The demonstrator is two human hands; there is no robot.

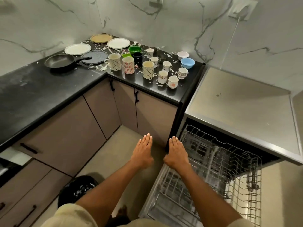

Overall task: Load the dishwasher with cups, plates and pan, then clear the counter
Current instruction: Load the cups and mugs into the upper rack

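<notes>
Hovering flat and empty, left grip (143, 150) and right grip (176, 152) face four plates (77, 49), one pan (59, 61).

Grey-brown cabinet doors (65, 136) are seen left of and beyond the left hand (142, 151), fitted with black handles (136, 96). Beige floor (114, 145) is seen beneath that hand. A black bin (78, 192), flecked with white scraps, is placed nearer than that hand, to its left. Far beyond the right hand (177, 153), a socket (242, 9) is mounted on the marble wall (164, 22); a white cable (231, 40) is hung from it.
</notes>
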